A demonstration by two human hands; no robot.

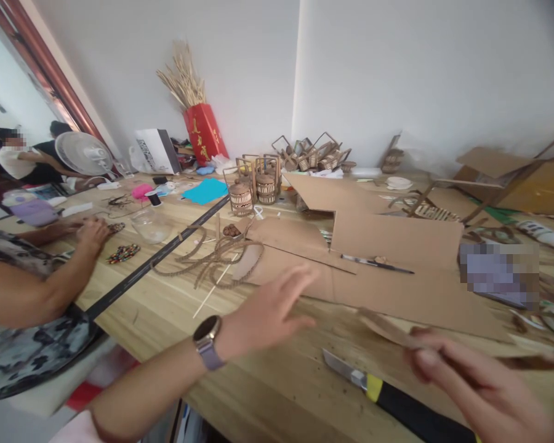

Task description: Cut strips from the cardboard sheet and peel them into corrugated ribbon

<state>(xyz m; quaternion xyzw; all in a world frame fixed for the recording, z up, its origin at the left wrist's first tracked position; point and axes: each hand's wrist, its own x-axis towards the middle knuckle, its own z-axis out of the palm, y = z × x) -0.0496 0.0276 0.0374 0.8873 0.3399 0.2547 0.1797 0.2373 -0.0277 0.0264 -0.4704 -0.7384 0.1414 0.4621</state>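
Observation:
My left hand (268, 314), with a watch (207, 332) on its wrist, reaches over the table by the near edge of a flattened cardboard sheet (397, 295). Its fingers are stretched out and slightly blurred, with nothing in them. At the right, my right hand (475, 381) pinches a flat brown strip (383, 327) between thumb and fingers; the strip's free end points left. Just below that strip lies a utility knife (410, 406) with a black and yellow handle, its blade showing. A thin dark pen or brush (376, 264) rests on the cardboard.
Coiled brown strips (221, 255) lie left of the cardboard. Small woven baskets (240, 197) stand behind, with more baskets (311, 154) by the wall. A black bar (152, 261) crosses the table. Beyond it, a co-worker's hand (92, 234) is near a beaded piece (124, 253) and glass bowl (150, 226).

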